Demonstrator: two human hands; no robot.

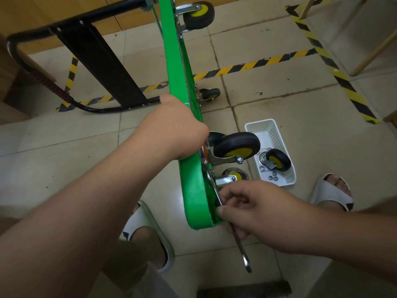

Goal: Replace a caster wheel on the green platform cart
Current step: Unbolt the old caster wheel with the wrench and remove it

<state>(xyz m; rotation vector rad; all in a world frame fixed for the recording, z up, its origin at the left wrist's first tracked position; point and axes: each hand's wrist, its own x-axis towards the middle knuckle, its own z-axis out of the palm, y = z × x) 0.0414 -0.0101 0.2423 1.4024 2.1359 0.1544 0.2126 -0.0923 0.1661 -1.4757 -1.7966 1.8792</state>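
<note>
My left hand [171,130] is gripping the heavy-looking green flat cart [193,190] by its edge; my right hand [253,214] is pinching a silver wrench [245,257].

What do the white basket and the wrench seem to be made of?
The white basket looks like matte plastic: moulded walls with rows of small holes. The wrench is probably steel, polished: bright glints along its thin shaft.

One view only — a wide-angle camera on the person's head, tilted steeply down at the floor [279,104]. The left hand [171,130] and right hand [253,209] sit close under the lens, forearms crossing the lower corners; the cart [171,61] runs up the middle to the top edge — straight lines bow near the borders.
</note>
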